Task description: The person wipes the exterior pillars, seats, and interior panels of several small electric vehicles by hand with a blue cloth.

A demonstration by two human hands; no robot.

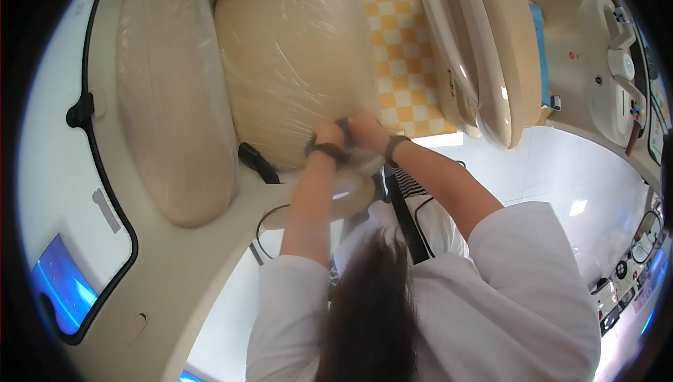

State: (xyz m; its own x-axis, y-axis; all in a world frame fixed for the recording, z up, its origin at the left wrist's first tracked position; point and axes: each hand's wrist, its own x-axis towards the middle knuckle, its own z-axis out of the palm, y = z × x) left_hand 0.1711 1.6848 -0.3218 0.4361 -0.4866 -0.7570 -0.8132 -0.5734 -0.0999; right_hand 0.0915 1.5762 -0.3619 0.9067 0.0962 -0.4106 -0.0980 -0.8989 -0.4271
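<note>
My left hand (329,134) and my right hand (364,125) are close together at the near edge of a beige seat cushion (294,66). Clear plastic film covers this cushion, with creases spreading from around the hands. Both hands are blurred, and their fingers are mostly hidden, so I cannot tell whether they grip the film. Dark bands circle both wrists. A small dark patch shows between the hands, too blurred to name. Left of them, a black seat belt buckle (255,158) sticks up by the cushion's corner.
The film-wrapped backrest (179,92) stands at left. Right of the cushion is a yellow-and-white checked floor (402,56), then a glossy beige front seat (494,56). A steering wheel (623,63) is at far right. The beige door frame (173,277) curves along the lower left.
</note>
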